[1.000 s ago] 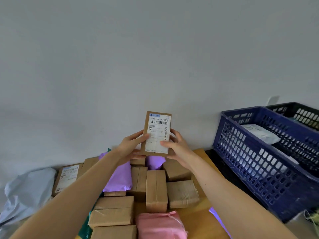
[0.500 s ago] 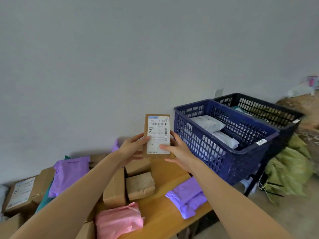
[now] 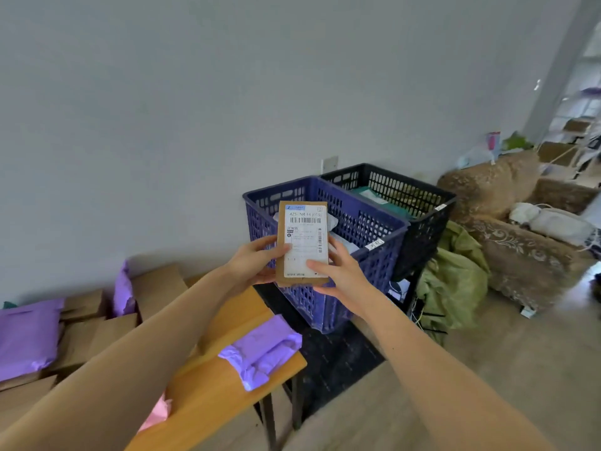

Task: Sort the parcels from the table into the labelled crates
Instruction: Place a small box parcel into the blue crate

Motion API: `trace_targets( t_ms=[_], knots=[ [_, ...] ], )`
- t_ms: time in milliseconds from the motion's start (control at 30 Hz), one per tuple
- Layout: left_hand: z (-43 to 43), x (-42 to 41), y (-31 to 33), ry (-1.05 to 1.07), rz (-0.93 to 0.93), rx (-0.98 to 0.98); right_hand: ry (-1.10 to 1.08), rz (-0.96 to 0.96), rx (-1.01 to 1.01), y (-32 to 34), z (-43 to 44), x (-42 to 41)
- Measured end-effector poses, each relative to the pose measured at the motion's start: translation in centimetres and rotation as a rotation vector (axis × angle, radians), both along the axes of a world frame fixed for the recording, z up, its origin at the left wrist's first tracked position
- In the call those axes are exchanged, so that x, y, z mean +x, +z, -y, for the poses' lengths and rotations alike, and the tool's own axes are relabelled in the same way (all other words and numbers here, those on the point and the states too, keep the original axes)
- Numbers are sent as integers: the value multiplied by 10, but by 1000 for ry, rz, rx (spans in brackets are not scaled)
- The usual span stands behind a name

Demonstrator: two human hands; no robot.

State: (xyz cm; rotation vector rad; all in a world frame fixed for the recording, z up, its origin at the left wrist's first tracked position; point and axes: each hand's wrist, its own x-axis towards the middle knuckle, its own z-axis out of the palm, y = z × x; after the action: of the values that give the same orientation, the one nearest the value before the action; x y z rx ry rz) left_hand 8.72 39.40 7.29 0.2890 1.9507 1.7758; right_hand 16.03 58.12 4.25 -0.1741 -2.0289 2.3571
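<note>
Table (image 3: 205, 393) against grey wall (image 3: 195, 92), sofa (image 3: 520, 255) beyond

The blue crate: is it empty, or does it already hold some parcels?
Not empty: white mailer bags lie inside the blue crate, visible behind the held cardboard parcel.

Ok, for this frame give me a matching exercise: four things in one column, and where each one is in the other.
1 cardboard parcel
2 purple mailer
3 blue crate
4 black crate

A farther from the table
B lying at the table's corner
C held between left hand and right hand
D right beside the table's end

Pairs: 1-C, 2-B, 3-D, 4-A
</note>
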Motion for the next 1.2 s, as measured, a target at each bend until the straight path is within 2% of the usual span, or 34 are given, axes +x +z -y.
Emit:
trace_targets(
  t_ms=[333,500,667,900,1200],
  knots=[
    [-105,-9,14,-120,-41,11,-142,-16,3,5,-96,8],
    [-149,-38,19,-193,-93,-8,-186,9,28,9,-140,-16],
    [-184,-76,19,-193,-62,15,-253,75,114,19,-179,-55],
    [-221,-147,16,-157,-18,32,-159,121,169,31,-222,-128],
    [-250,-213,-25,-128,87,-49,-8,359,275,-4,-263,-212]
  ],
)
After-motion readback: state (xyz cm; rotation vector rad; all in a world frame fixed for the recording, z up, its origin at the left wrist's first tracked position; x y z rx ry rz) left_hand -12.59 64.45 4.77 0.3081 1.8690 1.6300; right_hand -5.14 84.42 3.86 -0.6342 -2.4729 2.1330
